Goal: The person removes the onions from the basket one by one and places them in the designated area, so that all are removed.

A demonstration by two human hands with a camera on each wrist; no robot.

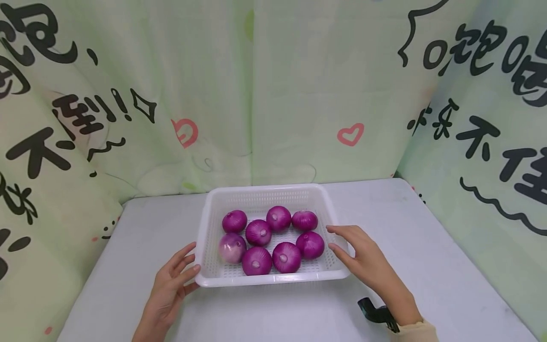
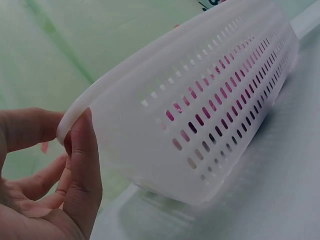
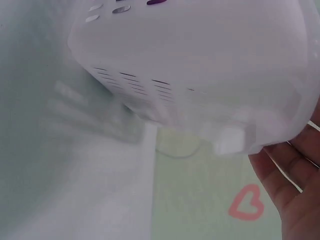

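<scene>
Several purple onions [image 1: 258, 232] lie in a white plastic basket [image 1: 273, 281] with slotted walls; one onion [image 1: 232, 248] is paler on its front. At the basket's left front corner, my left hand [image 1: 168, 287] holds the rim, which passes between its fingers in the left wrist view. Over the right rim reaches my right hand [image 1: 369, 261], its thumb and index finger curved and apart above the basket's inside. Other fingers [image 3: 295, 160] of that hand meet the rim from outside in the right wrist view, where their tips are partly hidden.
The basket is over a white table [image 1: 427, 266]. Green curtains [image 1: 299, 95] with black lettering and red hearts enclose the table at the back and both sides. A black strap with a device [image 1: 376, 311] sits on my right wrist.
</scene>
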